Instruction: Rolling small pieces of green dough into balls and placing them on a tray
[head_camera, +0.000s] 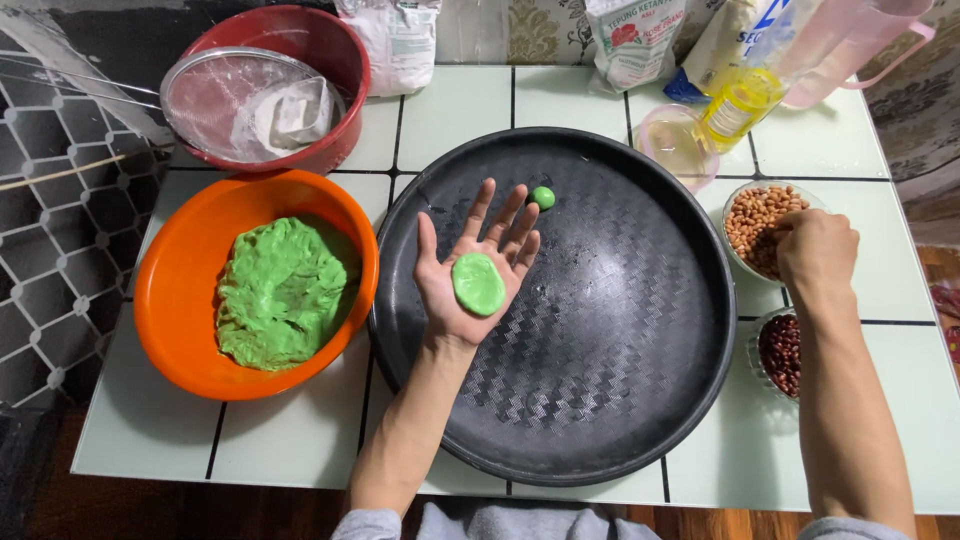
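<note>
Left hand (474, 272): we hold it spread, a flat green dough disc (479, 284) on our palm, mid-frame.
Right hand (815, 247): we pinch into the peanut bowl (742, 196), right.

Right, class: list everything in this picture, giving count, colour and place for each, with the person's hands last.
Round tray: 1, black, centre.
Dough ball: 1, green, on tray.
Orange bowl: 1, left, holds green dough.
Red bowl: 1, top left, sieve on it.
Flour bags: 2, white, back.
Oil bottle: 1, yellow, back right.
Peanut bowl: 1, right.
Dark bean bowl: 1, right.
Left hand: open, flat dough disc on palm.
Right hand: at peanuts.
</note>
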